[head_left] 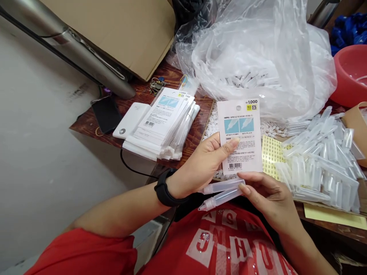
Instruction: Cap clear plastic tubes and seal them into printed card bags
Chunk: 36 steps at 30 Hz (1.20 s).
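Note:
My left hand (209,158) grips a printed packaging card (241,147), thumb across its front. The card stands tilted toward me and shows two blue pictures, a barcode and a hang hole. Just below it, my right hand (268,196) pinches two translucent plastic tubes with nozzle tips: an upper tube (223,186) and a lower tube (222,199). Their tips point left, and the upper one passes close under my left hand. My right fingertips are near the card's bottom edge; whether they touch it I cannot tell.
A stack of similar cards (163,122) lies at left beside a white device (133,120) and a black phone (106,114). Many loose tubes (323,160) are heaped at right, near a yellow sticker sheet (271,152). Behind sit a large plastic bag (258,49) and a red basin (349,72).

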{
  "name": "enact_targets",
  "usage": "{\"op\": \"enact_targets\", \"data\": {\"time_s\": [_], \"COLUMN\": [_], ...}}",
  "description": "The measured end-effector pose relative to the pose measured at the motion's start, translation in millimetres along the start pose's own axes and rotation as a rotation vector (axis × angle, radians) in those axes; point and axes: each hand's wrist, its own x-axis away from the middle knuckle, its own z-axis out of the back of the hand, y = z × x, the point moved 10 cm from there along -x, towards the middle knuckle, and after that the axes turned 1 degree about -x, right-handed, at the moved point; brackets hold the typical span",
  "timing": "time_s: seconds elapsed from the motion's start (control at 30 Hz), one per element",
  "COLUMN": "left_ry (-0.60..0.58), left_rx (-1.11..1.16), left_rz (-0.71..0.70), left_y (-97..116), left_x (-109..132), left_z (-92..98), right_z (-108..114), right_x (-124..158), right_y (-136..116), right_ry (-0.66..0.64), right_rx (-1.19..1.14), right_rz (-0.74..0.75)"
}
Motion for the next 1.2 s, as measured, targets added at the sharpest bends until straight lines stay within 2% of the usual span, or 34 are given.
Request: {"op": "enact_targets", "data": {"time_s": [0.13,0.3,0.53,0.63,0.7,0.73,0.87,0.93,1.07,1.2], "left_ry": [0.041,0.007,-0.03,0.003,0.076,0.122,0.246,0.261,0.278,0.284], "left_rx": [0.014,-0.014,-0.038,-0.019,0.002,0.014,0.083,0.118,0.182,0.222], "left_rz": [-0.027,-0.014,0.034,0.054,0.004,-0.033,-0.139,-0.159,-0.154,-0.157], "left_y": [7.7,4.1,-5.5,-3.0,6.7,12.6,24.8,22.6,9.1,-1.4], "left_x": [0.4,4.6,7.1,5.0,2.9,2.4,5.8,9.2,16.5,21.3], "left_z": [6.7,5.2,4.4,9.6,19.6,25.8,41.0,38.9,27.6,20.9], "right_z": [-8.7,-9.4,-14.4,-11.5,2.4,15.2,78.2,93.1,88.8,66.1], "right_x": [4.0,0.6,-5.9,-0.4,8.5,14.6,49.7,61.6,64.4,61.3], "right_y": [10.9,23.8,22.8,17.4,12.8,10.4,1.5,0.2,-10.9,-33.4], "right_ry": [-0.059,-0.035,-0.052,-0.045,0.041,0.131,0.622,0.765,0.846,0.787], "right_rx": [-0.049,-0.188,-0.234,-0.169,-0.099,-0.063,0.063,0.123,0.242,0.358], "right_rz": [-0.094,-0.183,-0.186,-0.186,-0.176,-0.16,-0.002,0.092,0.326,0.594]}}
